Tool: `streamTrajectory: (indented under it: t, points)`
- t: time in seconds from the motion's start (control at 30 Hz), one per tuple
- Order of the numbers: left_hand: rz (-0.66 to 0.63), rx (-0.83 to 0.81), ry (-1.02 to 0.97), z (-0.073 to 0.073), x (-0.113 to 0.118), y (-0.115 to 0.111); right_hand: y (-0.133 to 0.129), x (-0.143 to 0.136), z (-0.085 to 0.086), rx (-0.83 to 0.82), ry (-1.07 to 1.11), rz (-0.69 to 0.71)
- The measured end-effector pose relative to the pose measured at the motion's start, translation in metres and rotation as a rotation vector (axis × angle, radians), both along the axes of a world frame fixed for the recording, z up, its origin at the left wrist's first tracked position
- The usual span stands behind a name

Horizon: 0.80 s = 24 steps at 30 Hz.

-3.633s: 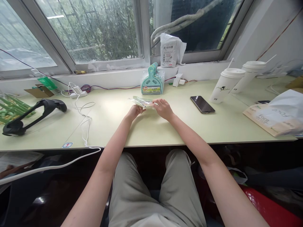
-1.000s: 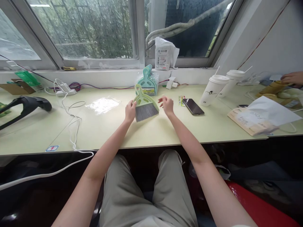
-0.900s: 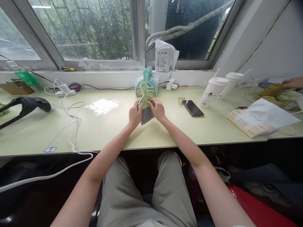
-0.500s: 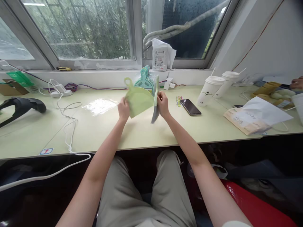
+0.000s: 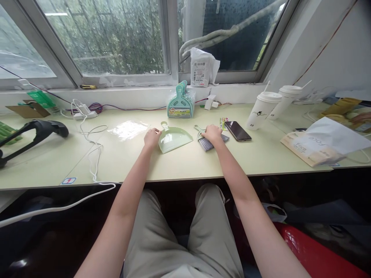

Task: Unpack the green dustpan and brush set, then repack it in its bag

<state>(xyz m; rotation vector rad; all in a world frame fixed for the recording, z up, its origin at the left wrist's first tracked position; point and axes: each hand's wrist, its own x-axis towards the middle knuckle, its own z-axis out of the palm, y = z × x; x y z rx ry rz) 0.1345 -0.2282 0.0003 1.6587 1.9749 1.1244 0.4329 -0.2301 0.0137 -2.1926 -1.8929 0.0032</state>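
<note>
A small pale green dustpan [image 5: 174, 138] lies flat on the pale yellow-green desk [image 5: 185, 162]. My left hand [image 5: 151, 138] rests at its left edge, fingers curled and touching it. To the right lies a small brush [image 5: 206, 143] with a green handle and grey bristles. My right hand [image 5: 212, 133] lies on top of it and covers much of it. An empty clear plastic bag [image 5: 128, 129] lies to the left of the dustpan.
A pack of teal dustpan sets [image 5: 181, 104] stands by the window sill. A phone [image 5: 237, 131], a small label [image 5: 223, 123], two lidded cups [image 5: 263, 111] and a paper bag [image 5: 324, 144] sit right. White cables [image 5: 92, 150] and a black headset [image 5: 34, 135] lie left.
The set came out of its bag, which now lies to the left. Half a second ago I held pan and brush apart in the air; both now lie on the desk.
</note>
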Motion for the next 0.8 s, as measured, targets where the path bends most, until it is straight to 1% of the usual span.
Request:
streamTrajectory:
  t: [0.07, 0.13, 0.17, 0.2, 0.23, 0.3, 0.33, 0.37, 0.4, 0.43, 0.47, 0.53, 0.57, 0.63, 0.8]
  points:
    - [-0.022, -0.05, 0.019, -0.001, 0.0, 0.0, -0.001, 0.0, 0.003, -0.011, 0.008, -0.005]
    - [-0.045, -0.054, 0.06, -0.003, 0.004, -0.001, -0.002, 0.001, 0.009, 0.011, 0.039, -0.024]
    - [-0.08, -0.041, 0.077, -0.004, 0.007, -0.003, -0.003, 0.002, 0.013, 0.038, 0.072, -0.025]
    - [-0.143, -0.026, 0.084, -0.004, 0.011, -0.005, -0.004, 0.002, 0.017, 0.07, 0.117, -0.008]
    - [-0.241, -0.017, 0.078, -0.004, 0.016, -0.008, -0.006, 0.001, 0.021, 0.095, 0.168, 0.033]
    - [-0.514, -0.012, 0.047, -0.003, 0.03, -0.016, -0.012, -0.005, 0.027, 0.09, 0.244, 0.172]
    - [-0.655, -0.01, 0.043, -0.001, 0.037, -0.02, -0.016, -0.011, 0.028, 0.061, 0.246, 0.25]
    - [-0.766, 0.009, 0.055, 0.001, 0.044, -0.025, -0.019, -0.017, 0.028, 0.029, 0.222, 0.316]
    - [-0.827, 0.056, 0.091, 0.003, 0.049, -0.029, -0.022, -0.024, 0.027, 0.008, 0.179, 0.366]
    - [-0.835, 0.134, 0.153, 0.005, 0.054, -0.032, -0.024, -0.03, 0.024, 0.0, 0.13, 0.398]
    - [-0.798, 0.232, 0.235, 0.007, 0.056, -0.035, -0.025, -0.035, 0.021, 0.003, 0.088, 0.419]
    - [-0.67, 0.414, 0.415, 0.009, 0.057, -0.036, -0.026, -0.042, 0.016, 0.013, 0.055, 0.448]
    - [-0.626, 0.471, 0.502, 0.008, 0.055, -0.035, -0.026, -0.043, 0.014, 0.009, 0.062, 0.462]
    - [-0.619, 0.511, 0.655, 0.005, 0.05, -0.031, -0.023, -0.041, 0.012, -0.004, 0.097, 0.491]
    - [-0.746, 0.508, 0.901, -0.003, 0.045, -0.023, -0.016, -0.037, 0.008, -0.014, 0.17, 0.544]
